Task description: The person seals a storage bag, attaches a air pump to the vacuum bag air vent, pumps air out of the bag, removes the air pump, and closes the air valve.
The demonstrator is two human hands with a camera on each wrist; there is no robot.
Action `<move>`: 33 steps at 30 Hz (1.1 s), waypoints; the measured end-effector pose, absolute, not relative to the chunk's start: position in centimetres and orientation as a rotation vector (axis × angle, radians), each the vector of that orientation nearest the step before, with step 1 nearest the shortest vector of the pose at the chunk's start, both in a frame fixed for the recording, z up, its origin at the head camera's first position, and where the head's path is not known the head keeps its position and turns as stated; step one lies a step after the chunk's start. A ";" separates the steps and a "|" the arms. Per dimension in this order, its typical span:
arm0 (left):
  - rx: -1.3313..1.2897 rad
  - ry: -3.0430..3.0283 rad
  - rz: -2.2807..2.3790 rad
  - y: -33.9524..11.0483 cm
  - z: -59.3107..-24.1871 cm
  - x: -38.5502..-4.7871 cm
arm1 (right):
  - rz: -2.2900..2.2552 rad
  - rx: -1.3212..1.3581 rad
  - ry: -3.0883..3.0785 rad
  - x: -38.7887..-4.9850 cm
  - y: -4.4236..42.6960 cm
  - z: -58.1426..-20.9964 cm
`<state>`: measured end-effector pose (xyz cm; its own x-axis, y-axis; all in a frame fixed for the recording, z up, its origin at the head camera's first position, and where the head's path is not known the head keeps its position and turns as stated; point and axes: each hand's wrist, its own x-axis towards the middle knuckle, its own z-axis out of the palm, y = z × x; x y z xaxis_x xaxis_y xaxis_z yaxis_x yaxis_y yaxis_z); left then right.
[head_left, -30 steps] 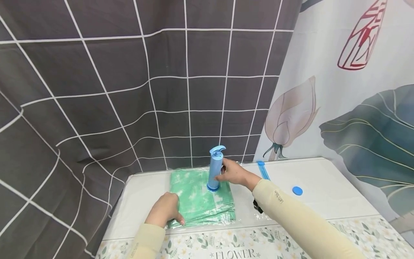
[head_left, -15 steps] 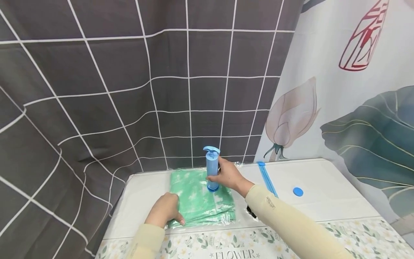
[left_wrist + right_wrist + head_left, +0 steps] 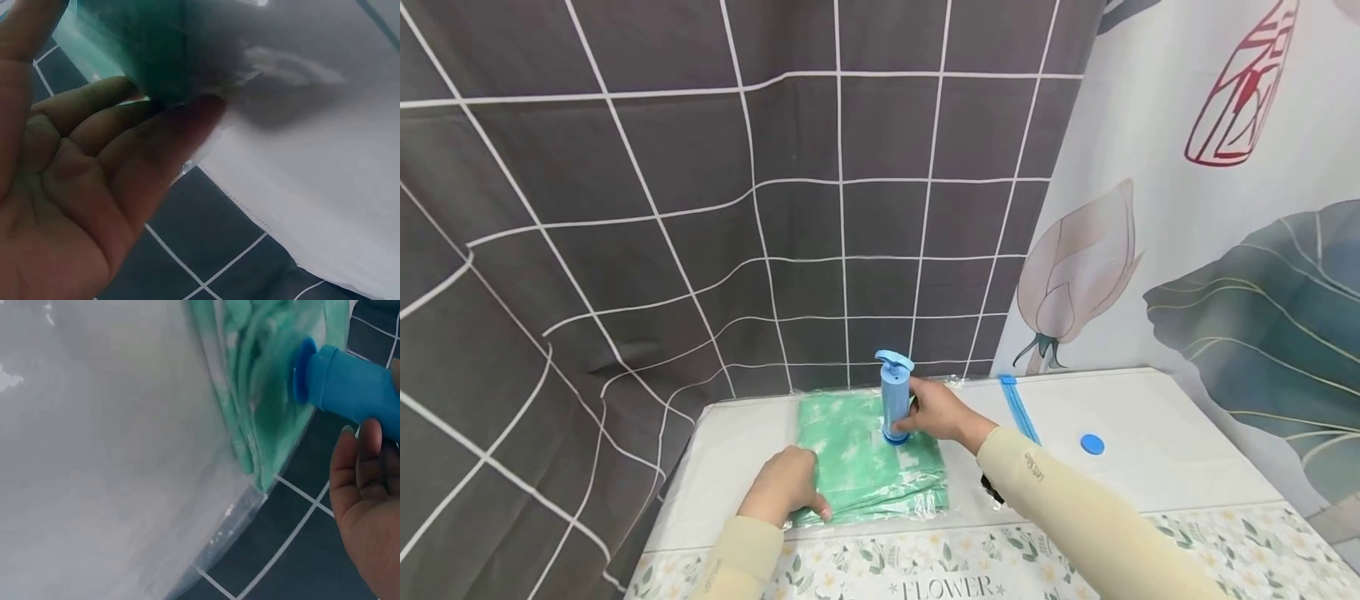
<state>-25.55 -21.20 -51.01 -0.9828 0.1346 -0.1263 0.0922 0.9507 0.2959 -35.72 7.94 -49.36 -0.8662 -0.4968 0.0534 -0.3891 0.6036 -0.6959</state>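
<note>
One blue pump (image 3: pixel 356 387) is cut off in the right wrist view

The pump (image 3: pixel 894 402) is blue; the cloth (image 3: pixel 844 454) green with white patches; the backdrop (image 3: pixel 805 221) white-gridded dark grey.

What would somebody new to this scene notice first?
Probably the blue pump, held roughly upright by the right hand on a clear bag of green cloth. Then perhaps the left hand at the bag's left edge, and the round blue disc on the white table, right of the bag.
</note>
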 end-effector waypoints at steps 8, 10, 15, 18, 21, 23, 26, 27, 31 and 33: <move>0.150 2.961 0.407 -21.2 -49.8 -25.6 | -1.248 -0.558 2.733 -35.2 7.2 -51.0; 0.183 3.022 0.451 -20.5 -49.4 -26.0 | -1.270 -0.528 2.716 -35.1 7.2 -51.3; 0.383 3.142 0.769 -16.5 -47.2 -27.7 | -1.269 -0.549 2.672 -35.2 7.7 -51.6; 0.463 3.106 1.030 -13.7 -45.8 -28.8 | -1.275 -0.580 2.644 -35.1 8.2 -51.5; 0.434 3.073 1.207 -11.6 -45.1 -29.5 | -1.253 -0.612 2.606 -35.0 8.6 -51.3; 0.379 3.099 1.241 -10.8 -45.1 -29.9 | -1.211 -0.674 2.592 -35.1 8.7 -51.2; 0.320 3.173 1.238 -10.3 -45.3 -30.2 | -1.153 -0.773 2.583 -35.2 8.7 -51.1; 0.320 3.198 1.236 -10.2 -45.4 -30.4 | -1.140 -0.800 2.587 -35.2 8.7 -51.1; 0.351 3.214 1.266 -10.1 -45.4 -31.0 | -1.132 -0.793 2.628 -35.5 8.7 -50.9; 0.362 3.179 1.293 -10.1 -45.2 -31.3 | -1.147 -0.763 2.647 -35.7 8.8 -50.8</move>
<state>-31.27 -10.15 -45.16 -0.9311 0.0746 0.3570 0.3026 0.7046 0.6419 -35.69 8.75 -50.82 -0.8578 -0.5110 0.0562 -0.3904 0.5765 -0.7178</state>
